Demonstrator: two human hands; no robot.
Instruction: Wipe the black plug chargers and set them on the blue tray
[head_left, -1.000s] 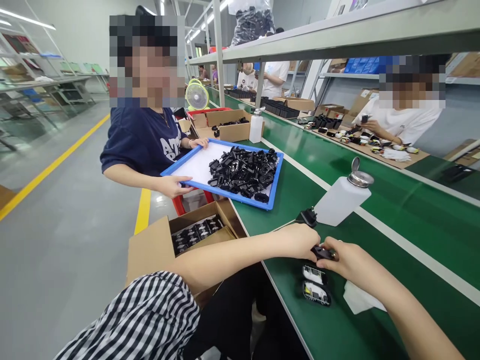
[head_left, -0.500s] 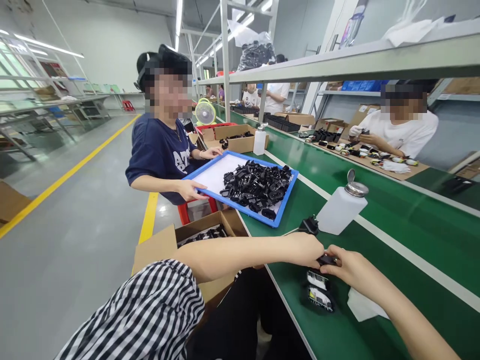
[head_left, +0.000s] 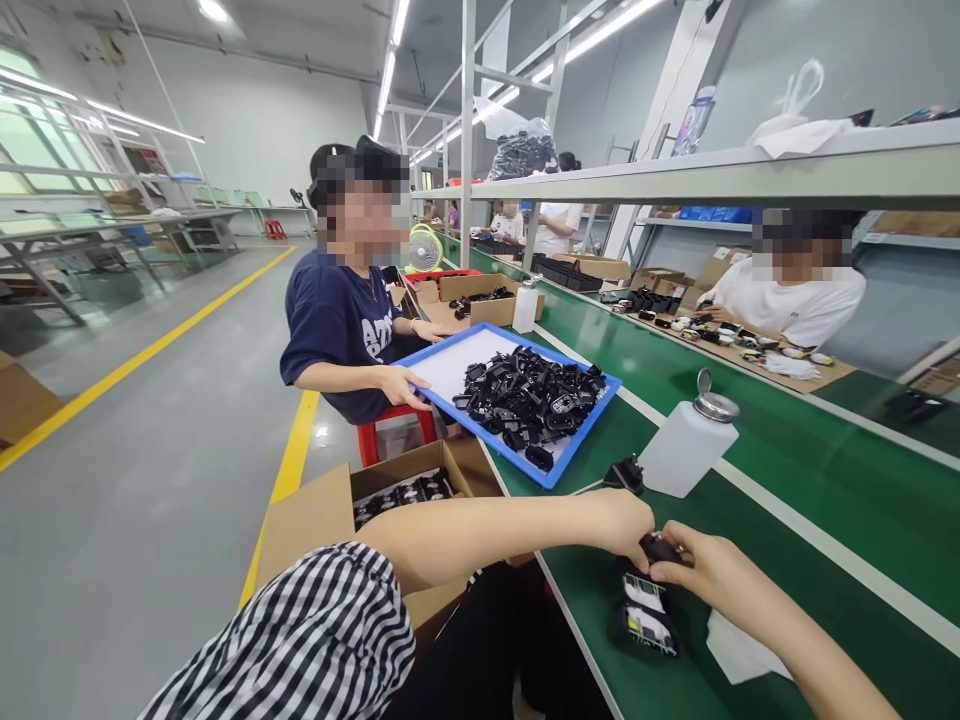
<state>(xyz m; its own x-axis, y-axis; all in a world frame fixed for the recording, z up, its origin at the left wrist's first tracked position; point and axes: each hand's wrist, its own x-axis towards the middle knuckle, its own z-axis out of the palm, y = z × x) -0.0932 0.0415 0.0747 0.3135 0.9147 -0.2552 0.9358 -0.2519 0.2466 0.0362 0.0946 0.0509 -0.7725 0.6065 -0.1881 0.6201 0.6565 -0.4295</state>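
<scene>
A small black plastic part [head_left: 663, 548] is held between my two hands over the green bench [head_left: 562, 610]. My left hand [head_left: 624, 522] is closed at its left end, the fingertips partly hidden. From the right, my right hand [head_left: 697, 558] pinches the same part between thumb and fingers. Just below lie black casings [head_left: 646, 610] with white and yellow-green insides, close together on the bench. A black plug-like piece [head_left: 624, 475] with a cable rests behind my left hand. Partly under my right forearm lies a white cloth or paper [head_left: 742, 645].
A white dispenser bottle [head_left: 688, 445] with its metal lid up stands behind my hands. A co-worker's hands hold a blue-rimmed tray [head_left: 553, 478] heaped with black parts over the bench edge. An open carton [head_left: 315, 520] sits below. Another person works across the bench.
My view has tilted up a little, so everything sits lower in the picture. Both hands keep hold of the black part. The co-worker still holds the tray.
</scene>
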